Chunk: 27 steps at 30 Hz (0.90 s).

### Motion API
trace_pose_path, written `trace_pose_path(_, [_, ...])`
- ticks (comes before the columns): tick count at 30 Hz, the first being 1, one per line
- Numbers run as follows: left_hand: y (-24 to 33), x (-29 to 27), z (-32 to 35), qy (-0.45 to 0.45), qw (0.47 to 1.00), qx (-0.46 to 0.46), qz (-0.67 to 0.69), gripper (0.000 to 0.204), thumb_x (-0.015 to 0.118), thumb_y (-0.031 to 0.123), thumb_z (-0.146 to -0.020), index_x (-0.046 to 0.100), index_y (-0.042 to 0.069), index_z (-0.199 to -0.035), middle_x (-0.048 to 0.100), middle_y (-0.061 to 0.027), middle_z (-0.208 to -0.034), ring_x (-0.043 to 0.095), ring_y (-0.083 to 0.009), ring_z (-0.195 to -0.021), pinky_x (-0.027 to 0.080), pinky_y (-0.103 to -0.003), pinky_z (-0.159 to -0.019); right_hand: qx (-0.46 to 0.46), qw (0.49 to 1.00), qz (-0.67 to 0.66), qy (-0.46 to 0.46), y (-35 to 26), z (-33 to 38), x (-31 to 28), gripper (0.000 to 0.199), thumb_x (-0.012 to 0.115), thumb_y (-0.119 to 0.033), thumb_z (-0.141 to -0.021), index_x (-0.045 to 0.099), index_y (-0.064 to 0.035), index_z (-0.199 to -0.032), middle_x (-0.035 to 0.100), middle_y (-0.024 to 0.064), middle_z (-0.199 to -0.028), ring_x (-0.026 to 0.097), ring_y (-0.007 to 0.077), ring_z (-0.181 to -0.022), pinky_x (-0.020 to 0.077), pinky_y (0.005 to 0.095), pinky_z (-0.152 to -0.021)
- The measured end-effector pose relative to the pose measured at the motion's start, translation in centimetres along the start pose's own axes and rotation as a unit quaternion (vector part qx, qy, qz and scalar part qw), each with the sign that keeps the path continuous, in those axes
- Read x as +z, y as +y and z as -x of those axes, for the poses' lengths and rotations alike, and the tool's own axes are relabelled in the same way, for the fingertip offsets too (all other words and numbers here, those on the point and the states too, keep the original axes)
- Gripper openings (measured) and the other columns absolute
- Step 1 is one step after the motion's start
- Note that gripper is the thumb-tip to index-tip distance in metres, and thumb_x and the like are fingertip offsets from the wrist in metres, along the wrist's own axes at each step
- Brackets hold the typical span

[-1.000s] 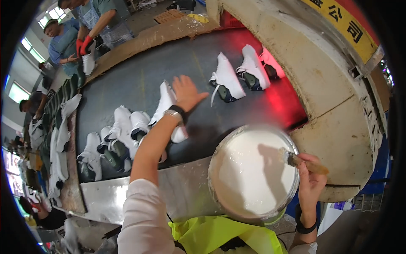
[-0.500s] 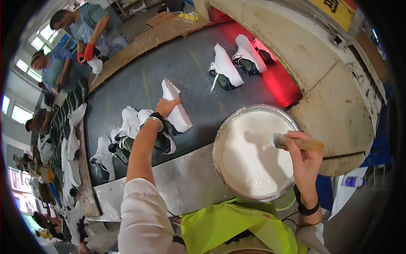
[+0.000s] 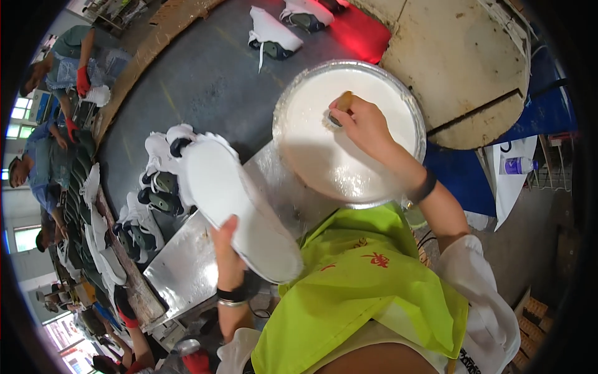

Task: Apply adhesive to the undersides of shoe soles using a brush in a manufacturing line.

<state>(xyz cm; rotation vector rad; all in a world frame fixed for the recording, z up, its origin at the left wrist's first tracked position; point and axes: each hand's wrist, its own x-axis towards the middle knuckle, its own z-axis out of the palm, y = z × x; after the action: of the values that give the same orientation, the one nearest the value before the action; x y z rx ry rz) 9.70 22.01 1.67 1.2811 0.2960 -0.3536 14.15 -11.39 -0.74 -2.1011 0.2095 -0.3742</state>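
My left hand [image 3: 228,257] is closed round a white shoe [image 3: 242,199], with the thumb along its edge. The shoe is tilted, its broad white sole turned up toward me, and it hangs in front of the table. My right hand [image 3: 369,128] grips the handle of a brush [image 3: 342,103]. The brush's bristles are down at the surface of the white liquid [image 3: 324,159], inside a large round metal basin [image 3: 422,118]. Several white and dark green shoes [image 3: 163,177] stand on the grey table just left of the held shoe.
Farther along the dark belt-like surface [image 3: 205,68], white shoes [image 3: 274,38] stand near a red-lit opening [image 3: 361,37] of a beige machine [image 3: 448,56]. At the left, several co-workers, some in red gloves [image 3: 83,81], stand behind a row of shoe parts [image 3: 96,212]. A bottle [image 3: 519,166] lies at the right.
My left hand has lifted the shoe off the table and brought it close, sole up. The brush has gone from above the liquid down to its surface. The view has shifted.
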Motion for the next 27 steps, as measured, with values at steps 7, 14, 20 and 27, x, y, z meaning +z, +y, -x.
trace_pose_path(7, [-4.8,1.7,4.4,-0.058,0.994,-0.087,0.027,0.063,0.065,0.028,-0.079,0.043,-0.002,-0.13,0.056,-0.0118,-0.116,0.057,-0.0199,-0.099,0.048,-0.032,-0.086,-0.033,0.999,-0.033,-0.001,-2.7,0.4,-1.7,0.019,0.061,-0.017,-0.09,0.065,-0.0003,-0.098,0.068,0.0119,-0.081,0.065,0.0186,-0.071,0.0504,0.0323,-0.066])
trace_pose_path(14, [-2.7,3.9,1.5,-0.117,0.987,0.013,-0.11,0.058,0.066,0.018,-0.08,0.045,0.0,-0.131,0.059,-0.0107,-0.115,0.059,-0.019,-0.1,0.048,-0.033,-0.086,-0.038,0.986,-0.163,0.018,-5.9,1.0,0.3,0.019,0.06,-0.014,-0.093,0.063,0.0035,-0.101,0.067,0.0093,-0.088,0.064,0.0127,-0.078,0.0536,0.0261,-0.067])
trace_pose_path(20, [-1.8,4.4,0.6,-0.147,0.96,0.108,-0.21,0.062,0.068,0.008,-0.076,0.044,0.001,-0.133,0.059,-0.0103,-0.117,0.057,-0.0179,-0.104,0.046,-0.031,-0.09,0.06,0.942,-0.294,-0.153,-11.5,3.0,2.5,0.02,0.057,-0.015,-0.095,0.06,0.0019,-0.105,0.063,0.007,-0.093,0.061,0.0105,-0.08,0.0518,0.0251,-0.07])
trace_pose_path(27, [-1.2,3.4,0.7,-0.166,0.967,0.081,-0.176,0.064,0.07,0.01,-0.075,0.043,0.001,-0.133,0.061,-0.01,-0.115,0.058,-0.0188,-0.103,0.047,-0.031,-0.09,0.034,0.967,-0.242,-0.078,-8.8,-1.0,4.2,0.025,0.057,-0.019,-0.095,0.058,0.0035,-0.106,0.064,0.0076,-0.088,0.061,0.0115,-0.074,0.0513,0.0255,-0.064])
